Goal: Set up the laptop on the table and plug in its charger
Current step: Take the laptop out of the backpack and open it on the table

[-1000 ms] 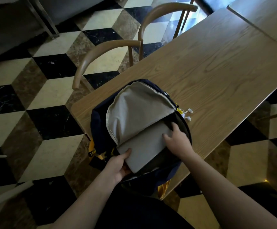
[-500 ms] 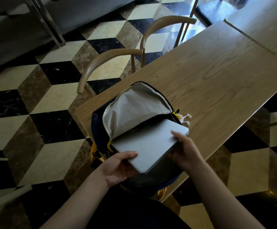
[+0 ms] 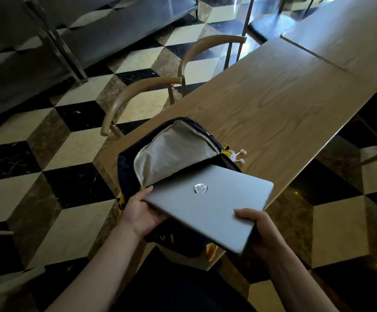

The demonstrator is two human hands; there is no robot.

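The closed silver laptop [image 3: 207, 206] is now sliding almost fully clear of the open backpack [image 3: 174, 152], where a moment ago only half was showing. The left hand [image 3: 141, 213] is gripping its left edge, the right hand [image 3: 258, 231] its near right corner. It is hanging over the worktop [image 3: 284, 104] edge; bare wood is stretching away beyond the backpack

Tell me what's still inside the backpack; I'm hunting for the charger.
Only the pale lining of the open backpack shows, plus the laptop's far edge still tucked under the flap, held by the left hand and right hand. The compartment below is covered; no charger visible.
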